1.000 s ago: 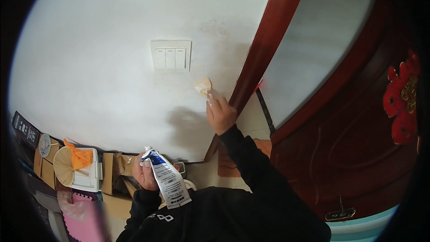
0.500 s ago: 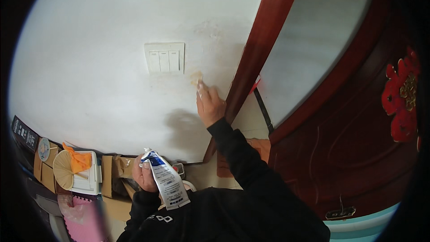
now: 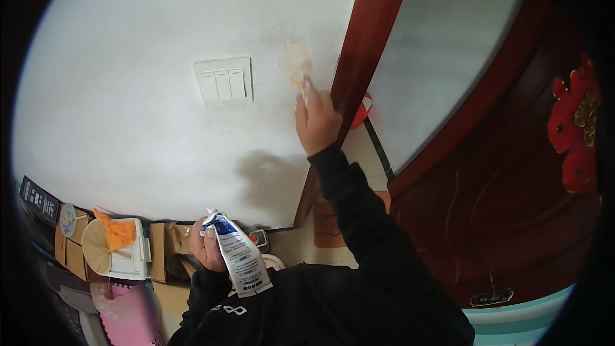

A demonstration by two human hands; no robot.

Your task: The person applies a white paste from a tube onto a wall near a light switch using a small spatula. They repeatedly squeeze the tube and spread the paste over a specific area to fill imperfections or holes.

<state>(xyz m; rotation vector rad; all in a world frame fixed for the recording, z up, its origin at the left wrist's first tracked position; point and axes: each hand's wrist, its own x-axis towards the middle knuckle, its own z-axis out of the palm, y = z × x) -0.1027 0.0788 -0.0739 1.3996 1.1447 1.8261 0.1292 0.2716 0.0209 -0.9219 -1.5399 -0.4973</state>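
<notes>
My left hand (image 3: 206, 248) is closed around the upper end of a white and blue squeeze tube (image 3: 243, 259), its crimped flat end pointing down in front of my dark sleeve. My right hand (image 3: 318, 120) reaches up to the white wall (image 3: 147, 90), fingers closed on a small yellowish scraper (image 3: 299, 70). The scraper is against the wall, over a stained, uneven patch (image 3: 291, 38) between the light switch panel (image 3: 223, 81) and the reddish-brown door frame (image 3: 368, 32). Motion blurs the scraper's edge.
At right stands a dark red door (image 3: 487, 218) with a red flower decoration (image 3: 573, 131). Low on the left are cardboard boxes (image 3: 163, 250), a woven fan (image 3: 96, 247), an orange cloth (image 3: 118, 232) and a pink foam mat (image 3: 128, 314). An orange mat (image 3: 330, 224) lies by the doorway.
My right hand has moved up and slightly right with the scraper, from below the switch panel's right corner to the stained patch. My left hand still holds the tube. The view has shifted slightly.
</notes>
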